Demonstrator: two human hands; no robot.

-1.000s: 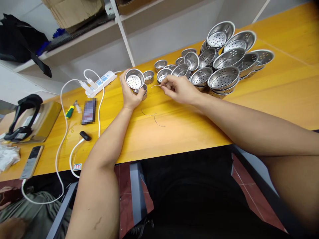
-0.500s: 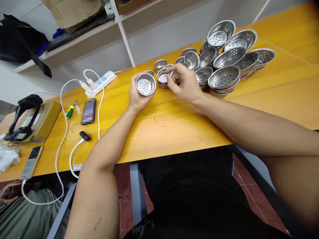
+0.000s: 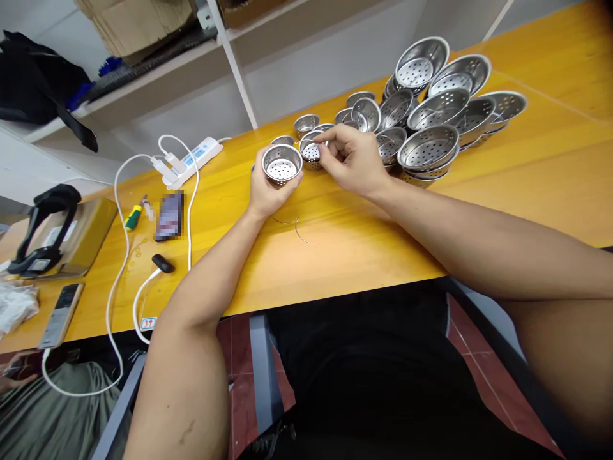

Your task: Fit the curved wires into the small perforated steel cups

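My left hand (image 3: 269, 191) is wrapped around a small perforated metal strainer cup (image 3: 282, 167), holding it above the table with its mouth tilted toward me. My right hand (image 3: 352, 158) is closed in a pinch, thumb and forefinger together at the rim of a second small strainer cup (image 3: 311, 151) in a short stack. What sits between those fingertips is too small to make out. Below the hands, a thin bent wire (image 3: 302, 235) lies on the wooden table (image 3: 335, 262). Several more small cups stand behind, one of them (image 3: 306, 122) near the table's back edge.
Larger perforated metal bowls (image 3: 428, 145) are piled in stacks at the right. A white power strip (image 3: 201, 158) with cables, a blurred phone (image 3: 169, 216) and a green-handled tool (image 3: 134, 217) lie at the left. Beyond them is a cardboard box (image 3: 90, 236) with a black headset (image 3: 48, 223).
The cup in my left hand has tipped more upright, showing more of its outer side, and a small cup behind it shows more. My right hand has hardly moved.
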